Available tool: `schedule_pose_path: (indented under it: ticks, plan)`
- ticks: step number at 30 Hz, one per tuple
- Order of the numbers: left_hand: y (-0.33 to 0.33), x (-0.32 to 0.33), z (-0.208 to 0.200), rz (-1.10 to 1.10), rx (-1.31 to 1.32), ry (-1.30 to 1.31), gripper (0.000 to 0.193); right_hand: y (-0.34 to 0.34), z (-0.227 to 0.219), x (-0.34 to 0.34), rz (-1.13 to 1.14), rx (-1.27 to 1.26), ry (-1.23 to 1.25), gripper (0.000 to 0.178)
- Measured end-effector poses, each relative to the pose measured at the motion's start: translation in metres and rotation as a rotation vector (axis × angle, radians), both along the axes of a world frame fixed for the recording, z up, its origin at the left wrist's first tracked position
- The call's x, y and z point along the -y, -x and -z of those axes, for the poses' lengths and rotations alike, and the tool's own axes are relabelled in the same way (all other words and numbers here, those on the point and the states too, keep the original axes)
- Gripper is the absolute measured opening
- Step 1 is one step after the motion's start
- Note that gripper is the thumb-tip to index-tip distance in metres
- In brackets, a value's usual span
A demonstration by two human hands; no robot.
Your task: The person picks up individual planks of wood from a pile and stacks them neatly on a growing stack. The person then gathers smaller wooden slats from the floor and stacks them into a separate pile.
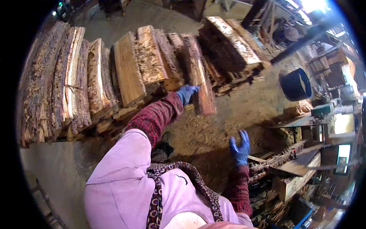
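My left hand [186, 94], in a blue glove, grips the left edge of a rough reddish-brown wood slab [201, 76]. That slab juts out of the row toward me, past the ends of its neighbours. Part of the grip is hidden, and the picture is slightly blurred there. To the left of it stand a bark-flecked slab [149, 57] and a smooth tan slab [127, 68]. Also gloved in blue, my right hand [241, 149] hovers over the floor with fingers spread, holding nothing.
More bark-covered slabs [42, 84] fill the left end of the row. A thick dark timber [225, 47] lies on the stack's right end. A dark bucket [295, 84] stands at right on the dirt floor [244, 107]. Cut timber [297, 179] and machinery lie near my right arm.
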State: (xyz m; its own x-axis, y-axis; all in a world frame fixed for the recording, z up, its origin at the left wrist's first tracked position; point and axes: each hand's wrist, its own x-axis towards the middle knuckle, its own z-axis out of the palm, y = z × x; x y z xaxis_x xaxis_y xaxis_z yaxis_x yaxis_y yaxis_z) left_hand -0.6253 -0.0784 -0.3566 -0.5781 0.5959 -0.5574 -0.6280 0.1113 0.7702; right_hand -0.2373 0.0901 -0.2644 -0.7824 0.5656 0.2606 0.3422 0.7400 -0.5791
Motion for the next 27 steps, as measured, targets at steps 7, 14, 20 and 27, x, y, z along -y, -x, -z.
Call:
schedule_pose_path:
  ticks: [7, 14, 20, 27]
  plan:
    - [-0.053, 0.283, 0.046, -0.413, 0.688, -0.23, 0.042, 0.243, 0.001, 0.144, -0.442, 0.152, 0.913, 0.057]
    - [0.015, 0.358, 0.009, -0.656, 0.495, -0.293, 0.056, 0.433, 0.112, 0.27, -0.613, 0.422, 1.589, 0.052]
    - [-0.03, 0.345, 0.007, -0.674, 0.574, -0.521, 0.071, 0.409, 0.054, 0.275, -0.449, 0.452, 1.707, 0.047]
    - [-0.08, 0.29, 0.0, -0.697, 0.444, -0.566, 0.061, 0.166, 0.0, 0.191, -0.209, 0.546, 2.386, 0.066]
